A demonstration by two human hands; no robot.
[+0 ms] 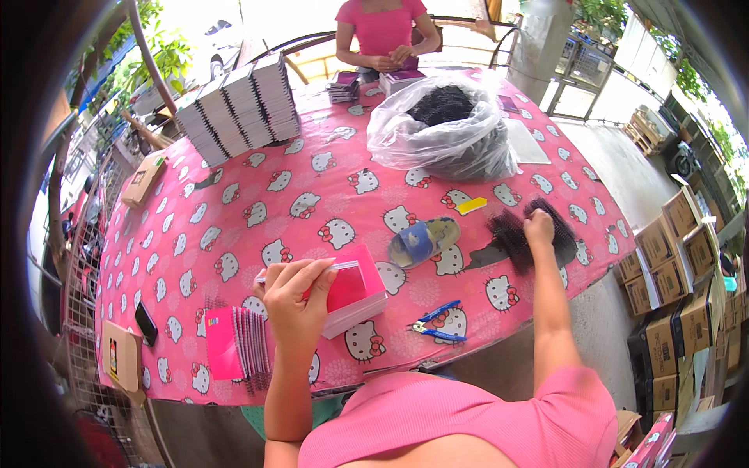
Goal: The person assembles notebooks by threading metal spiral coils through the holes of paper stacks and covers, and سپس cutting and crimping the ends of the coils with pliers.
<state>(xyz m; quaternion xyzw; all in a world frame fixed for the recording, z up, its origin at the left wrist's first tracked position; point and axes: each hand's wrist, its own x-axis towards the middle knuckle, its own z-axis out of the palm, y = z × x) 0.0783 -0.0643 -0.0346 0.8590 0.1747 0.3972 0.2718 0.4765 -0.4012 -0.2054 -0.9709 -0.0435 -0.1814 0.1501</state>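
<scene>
My left hand [300,292] is closed on the edge of a pink-covered notebook [346,287], held over a stack of pink-covered notebooks [357,314] near the table's front edge. My right hand [538,228] reaches out to the right, its fingers closed in a pile of black binding coils [511,238]; single coils are too fine to tell apart. To the left of the stack lies a row of pink notebooks with coils along their edges [234,343]. Blue-handled cutting pliers [439,321] rest between my arms. Beyond them is a blue and tan oval object [423,242], perhaps a slipper.
Farther back stand a clear plastic bag of black coils [445,144] and a tall block of coil-bound notebooks [240,108]. A yellow piece [471,205], a phone [146,324] and a cardboard box [122,356] lie about. Another person [382,35] handles notebooks opposite. Cartons [663,288] stand right.
</scene>
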